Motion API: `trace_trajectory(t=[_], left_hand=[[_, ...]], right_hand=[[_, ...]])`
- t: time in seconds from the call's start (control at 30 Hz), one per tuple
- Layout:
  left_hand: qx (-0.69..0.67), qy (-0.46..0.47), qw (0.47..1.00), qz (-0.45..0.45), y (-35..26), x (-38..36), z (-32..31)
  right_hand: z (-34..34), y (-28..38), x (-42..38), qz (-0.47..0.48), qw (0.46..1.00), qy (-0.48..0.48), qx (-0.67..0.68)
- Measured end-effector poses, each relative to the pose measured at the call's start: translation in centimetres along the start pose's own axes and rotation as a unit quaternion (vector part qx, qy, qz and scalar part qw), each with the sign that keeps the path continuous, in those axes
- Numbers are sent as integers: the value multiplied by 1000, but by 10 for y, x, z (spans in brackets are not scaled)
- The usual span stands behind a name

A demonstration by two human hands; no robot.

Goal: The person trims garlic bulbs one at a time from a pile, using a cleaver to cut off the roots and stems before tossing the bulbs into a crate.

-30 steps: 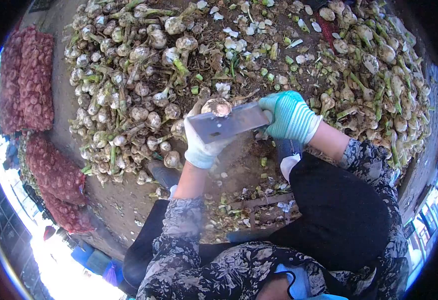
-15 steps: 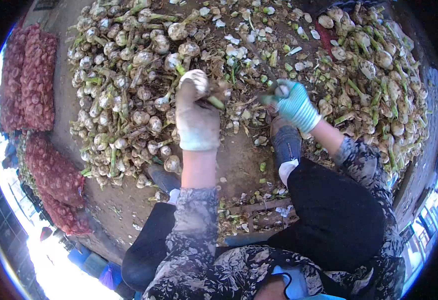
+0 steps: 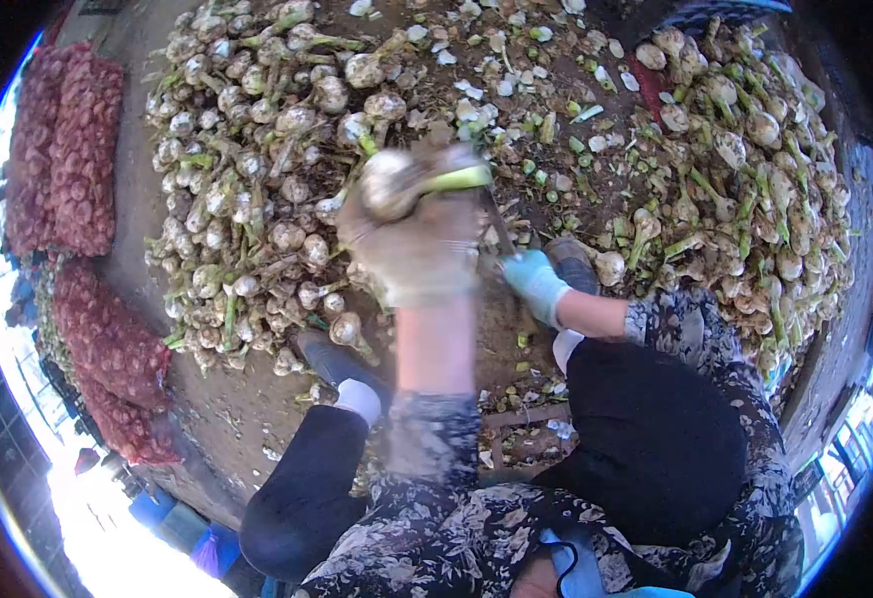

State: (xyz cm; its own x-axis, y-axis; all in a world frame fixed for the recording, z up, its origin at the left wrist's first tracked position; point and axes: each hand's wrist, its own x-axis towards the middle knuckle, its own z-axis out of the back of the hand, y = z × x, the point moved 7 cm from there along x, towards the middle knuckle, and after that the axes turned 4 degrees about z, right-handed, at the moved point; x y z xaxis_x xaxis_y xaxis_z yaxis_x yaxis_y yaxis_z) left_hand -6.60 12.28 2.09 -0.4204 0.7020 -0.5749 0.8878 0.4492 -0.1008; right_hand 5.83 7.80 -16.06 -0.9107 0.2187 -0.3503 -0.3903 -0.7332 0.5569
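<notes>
My left hand [image 3: 411, 249], in a white glove, is blurred by motion and grips a garlic bulb [image 3: 388, 181] whose green stalk [image 3: 456, 178] points right. The bulb is lifted above the ground, just right of the big garlic pile [image 3: 247, 179]. My right hand [image 3: 534, 281], in a teal glove, sits lower, beside my right shoe [image 3: 571, 254]. It is closed on a knife [image 3: 497, 224], whose blade shows edge-on as a thin dark line running up toward the bulb.
A second heap of stalked garlic [image 3: 755, 149] lies at the right. Cut stalk bits and skins [image 3: 516, 90] litter the ground ahead. Red mesh sacks [image 3: 67, 149] of bulbs lie at the far left. My left shoe [image 3: 332, 354] rests by the pile's edge.
The bulb held against the broad blade is gone. My left hand reached into the pile and came back with a stalked bulb. My right hand, with the knife, dropped toward my shoe.
</notes>
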Motion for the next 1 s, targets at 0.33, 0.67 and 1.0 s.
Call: trace_trajectory(t=[0.33,0.67,1.0], left_hand=[[700,-420,514,-262,-101,72,20],[533,-25,843,60,-96,76,79],[578,77,803,-122,-44,-11,84]], right_hand=[[53,-49,-39,-329,775,-140,521],[128,-47,-28,-203,820,-192,500],[192,48,-27,49,992,-98,62]])
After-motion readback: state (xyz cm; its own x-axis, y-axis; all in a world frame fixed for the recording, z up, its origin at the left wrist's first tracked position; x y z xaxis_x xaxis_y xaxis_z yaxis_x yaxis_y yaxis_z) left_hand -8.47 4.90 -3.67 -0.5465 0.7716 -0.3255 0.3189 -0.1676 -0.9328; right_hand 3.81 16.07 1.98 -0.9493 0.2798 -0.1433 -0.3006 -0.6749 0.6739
